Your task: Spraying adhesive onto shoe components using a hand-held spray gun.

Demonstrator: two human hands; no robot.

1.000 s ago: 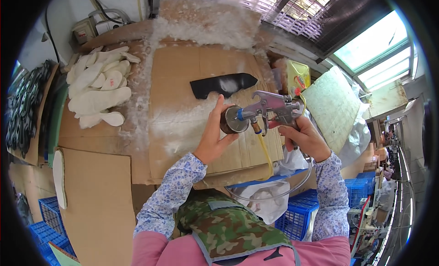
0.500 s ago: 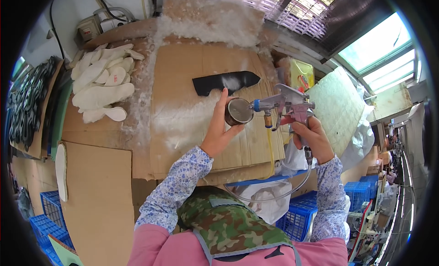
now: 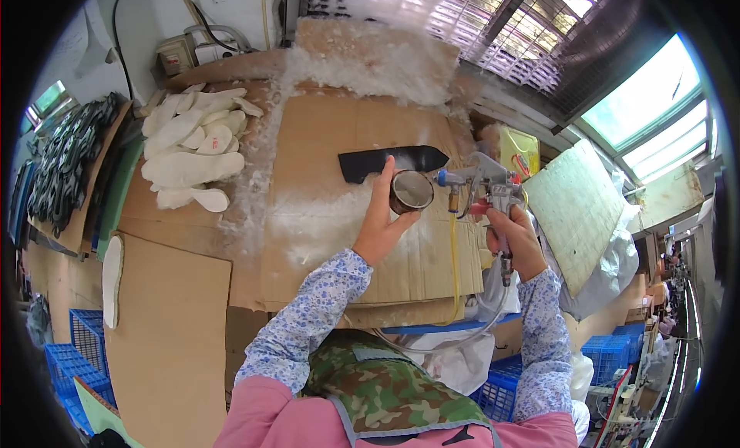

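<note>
A round tin cup [image 3: 412, 191] with a dark wall and a greyish inside or top sits between the thumb and fingers of my left hand [image 3: 378, 224]. In my right hand [image 3: 518, 240] is a spray gun [image 3: 486, 184], my fingers wrapped round its handle. Its blue-ringed nozzle points left, close to the cup's upper right rim. A yellow tube [image 3: 453, 255] hangs beneath the gun, and a clear hose runs from the handle. Just beyond the cup, a flat black cut piece [image 3: 385, 161] with a pointed right end lies on the cardboard [image 3: 308, 194], partly covered by my left fingers.
Whitish insoles [image 3: 189, 151] are heaped at the left of the bench. Dark cut pieces [image 3: 73, 155] hang in a stack farther left. A pale board [image 3: 578, 213] leans at the right. Blue crates [image 3: 501, 386] stand below, near my right arm. White fluff coats the back edge.
The view has shifted, so the bench appears lower and farther right. Against the bench, both hands have moved slightly away and left with the cup and spray gun. Both holds are unchanged.
</note>
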